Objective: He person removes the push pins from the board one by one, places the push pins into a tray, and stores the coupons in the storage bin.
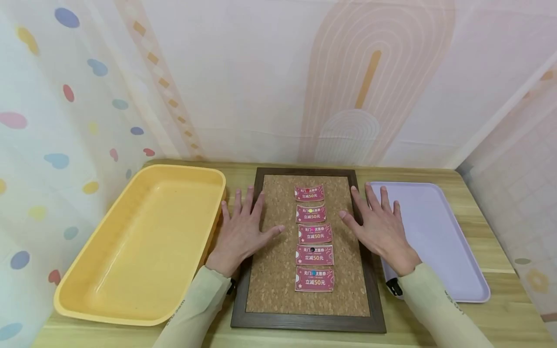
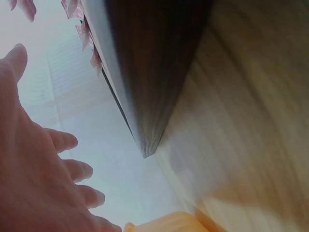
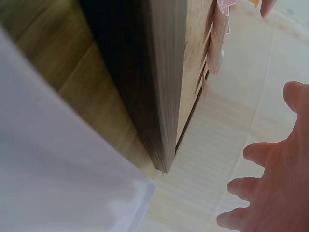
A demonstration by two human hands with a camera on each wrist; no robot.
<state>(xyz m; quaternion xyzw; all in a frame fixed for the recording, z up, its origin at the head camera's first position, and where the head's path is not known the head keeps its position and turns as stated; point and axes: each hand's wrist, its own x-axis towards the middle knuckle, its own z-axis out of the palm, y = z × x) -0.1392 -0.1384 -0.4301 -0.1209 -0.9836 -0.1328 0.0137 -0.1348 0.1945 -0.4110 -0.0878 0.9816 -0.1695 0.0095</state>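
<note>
A cork board (image 1: 274,280) in a dark wooden frame (image 1: 306,323) lies in the middle of the table. Down its centre runs a column of several pink coupons (image 1: 315,234) with printed text, each bearing a coloured pin, such as a yellow pin (image 1: 310,210) and a blue pin (image 1: 314,273). My left hand (image 1: 243,229) is over the board's left edge with fingers spread, holding nothing. Over the right edge, my right hand (image 1: 378,227) is likewise spread and holds nothing. Both wrist views show the left hand (image 2: 38,164) and right hand (image 3: 277,179) apart from the frame.
To the left stands a deep yellow tray (image 1: 139,241). A shallow lilac tray (image 1: 435,241) lies on the right, partly beneath the right hand and forearm. Patterned curtains (image 1: 243,87) close off the back and sides of the wooden table (image 1: 491,232).
</note>
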